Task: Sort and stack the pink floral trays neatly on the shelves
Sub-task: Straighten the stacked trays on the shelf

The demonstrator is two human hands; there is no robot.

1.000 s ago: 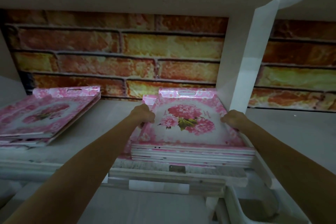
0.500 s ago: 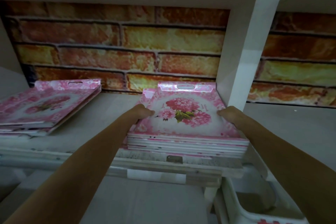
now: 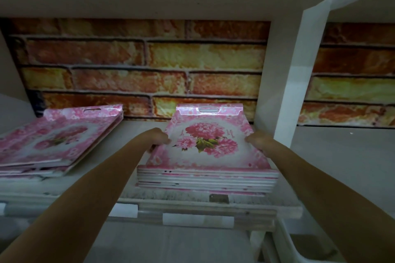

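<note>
Two hands, left hand [image 3: 159, 137] and right hand [image 3: 257, 141], fingers gripping opposite sides of top tray [image 3: 208, 143] on stack [image 3: 205, 180]

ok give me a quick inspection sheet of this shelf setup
surface: grey shelf, dim light, front edge worn
job's things: right stack of pink floral trays, edges roughly flush; left stack fanned and askew
clutter: white bin below the shelf, contents unclear
grippers: left hand and right hand on opposite sides of the right stack's top tray
cables: nothing seen
surroundings: brick-pattern back wall, white upright beside the right stack
</note>
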